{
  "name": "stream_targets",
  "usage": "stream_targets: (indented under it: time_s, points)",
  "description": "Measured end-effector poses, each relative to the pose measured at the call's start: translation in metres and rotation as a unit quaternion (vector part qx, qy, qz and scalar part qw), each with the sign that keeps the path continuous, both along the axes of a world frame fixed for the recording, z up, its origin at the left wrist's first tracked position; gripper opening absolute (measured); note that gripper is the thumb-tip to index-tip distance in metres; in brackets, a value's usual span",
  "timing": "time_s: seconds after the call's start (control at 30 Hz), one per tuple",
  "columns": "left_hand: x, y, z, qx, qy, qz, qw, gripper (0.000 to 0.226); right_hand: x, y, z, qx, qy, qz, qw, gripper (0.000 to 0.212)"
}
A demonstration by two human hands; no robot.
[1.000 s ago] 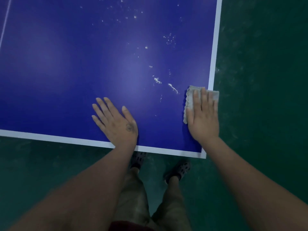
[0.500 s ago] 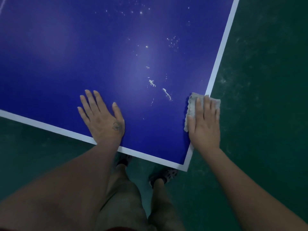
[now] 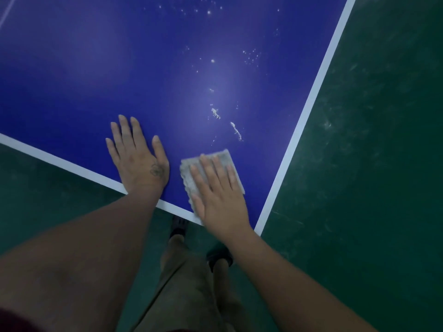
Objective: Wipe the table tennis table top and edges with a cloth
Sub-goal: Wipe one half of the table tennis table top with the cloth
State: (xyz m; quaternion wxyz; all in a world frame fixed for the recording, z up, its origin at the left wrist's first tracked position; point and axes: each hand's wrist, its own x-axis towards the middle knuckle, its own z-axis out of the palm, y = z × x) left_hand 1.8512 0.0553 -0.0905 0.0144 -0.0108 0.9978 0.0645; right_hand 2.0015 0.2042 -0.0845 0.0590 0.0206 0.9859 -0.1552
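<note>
Table (image 3: 143, 68): specks (image 3: 236, 131) just beyond right hand (image 3: 220, 200).
Right hand: flat on cloth (image 3: 187, 176) — best pushed forward, firmly.
Left hand (image 3: 136, 159): flat, bracing.

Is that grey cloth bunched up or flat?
Flat: the grey rectangular cloth lies spread on the blue table top, pressed under straight fingers of the right hand.

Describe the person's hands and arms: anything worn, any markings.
The left forearm and right forearm are bare, with no sleeves, gloves, watch or rings in view. The left hand carries a small dark round tattoo on its back, near the thumb side. The right hand shows no marking.
</note>
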Motion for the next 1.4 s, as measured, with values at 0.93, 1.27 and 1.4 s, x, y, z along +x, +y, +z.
stream_targets:
  time_s: [0.93, 1.27, 1.4]
  points:
    - [-0.001, -0.002, 0.002, 0.008, 0.014, 0.005, 1.000, 0.068, -0.047, 0.132, 0.006, 0.056, -0.048, -0.151, 0.986, 0.065]
    - [-0.001, 0.000, 0.005, 0.009, 0.000, 0.011, 1.000, 0.068, -0.031, 0.087, 0.009, 0.021, -0.002, 0.195, 0.981, 0.064]
    - [0.000, 0.000, 0.005, 0.002, 0.000, 0.015, 1.000, 0.069, -0.122, 0.122, -0.001, 0.056, 0.035, 0.122, 0.990, 0.063]
